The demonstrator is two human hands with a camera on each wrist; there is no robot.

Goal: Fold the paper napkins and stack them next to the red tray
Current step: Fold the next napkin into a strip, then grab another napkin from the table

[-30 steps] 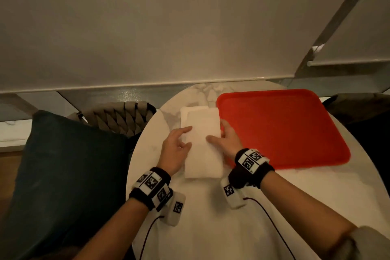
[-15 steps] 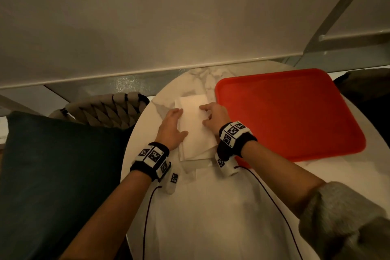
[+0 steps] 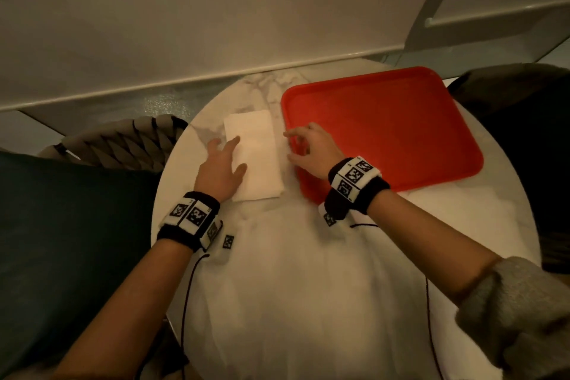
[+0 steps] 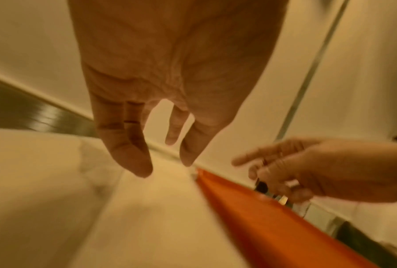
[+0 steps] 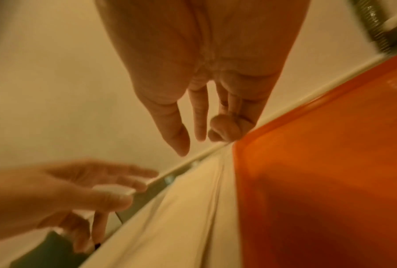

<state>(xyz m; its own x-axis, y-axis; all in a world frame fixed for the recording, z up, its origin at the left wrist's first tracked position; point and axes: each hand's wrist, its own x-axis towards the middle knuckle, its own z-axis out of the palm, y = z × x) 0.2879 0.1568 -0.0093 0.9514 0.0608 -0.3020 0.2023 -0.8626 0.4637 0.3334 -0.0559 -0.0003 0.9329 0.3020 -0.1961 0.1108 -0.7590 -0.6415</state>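
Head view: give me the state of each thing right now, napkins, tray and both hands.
folded napkins: flat on the table, just left of the tray, apart from it
red tray: flat, nothing on it
left hand: open, fingers spread over the napkins' left edge
right hand: open, loosely curled, over the tray's left rim, holding nothing

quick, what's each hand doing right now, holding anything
Left hand: open, fingers straight, holding nothing, beside the folded napkins.
Right hand: open, fingers loosely curled, holding nothing, over the red tray edge.

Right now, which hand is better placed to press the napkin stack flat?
Probably the left hand: its fingers already overlap the napkin stack's left edge, while the right hand is over the tray rim.
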